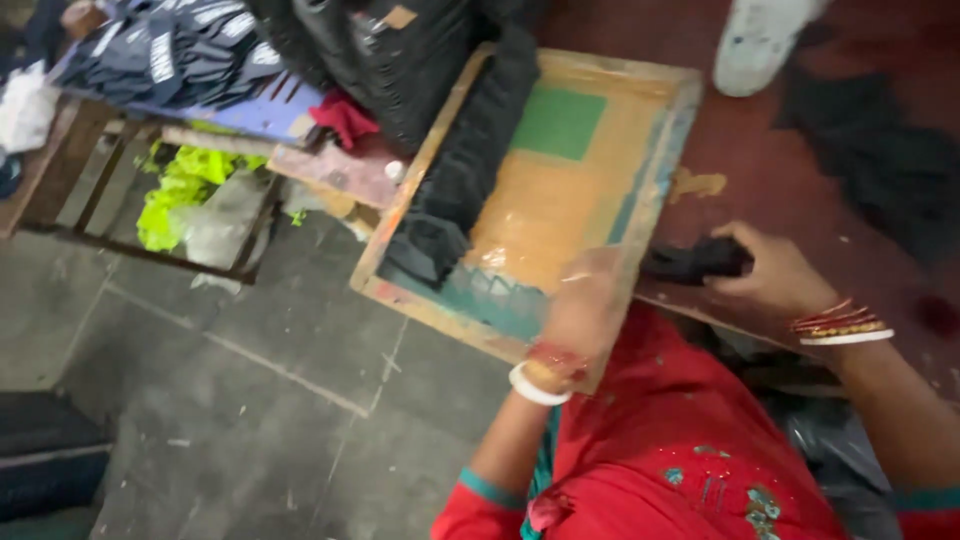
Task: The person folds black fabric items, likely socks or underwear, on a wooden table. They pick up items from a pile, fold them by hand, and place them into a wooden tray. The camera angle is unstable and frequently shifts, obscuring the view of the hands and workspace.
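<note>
Draped along the left side of the wooden printing frame (655, 150), a long heap of black garments (470, 150), loose enough, at a guess, to slide off toward the grey floor (230, 400) if jolted. Near corner of the frame jutting past the dark red table (790, 180), so likely to tip or swing if pressed unevenly. Left hand (580, 310) laid on that near edge, blurred; impossible to tell whether closed around the wood or only resting on it. Teal and orange ink across the mesh just beside those fingers, possibly still wet and quick to mark skin, sleeve or fabric. Further right, right hand (770, 270) closed around a crumpled black cloth (695, 260), pressed to the table top just past the frame's right edge; easy to drag through the tan smear (695, 183) a little above it. As for labels: far left, a stack of dark folded garments (170, 50) with white printed marks, too small to make out; then a small tan rectangular tag (400, 17) on the black bundle at top centre; then a flat green rectangle (558, 122) on the upper part of the mesh.
</note>
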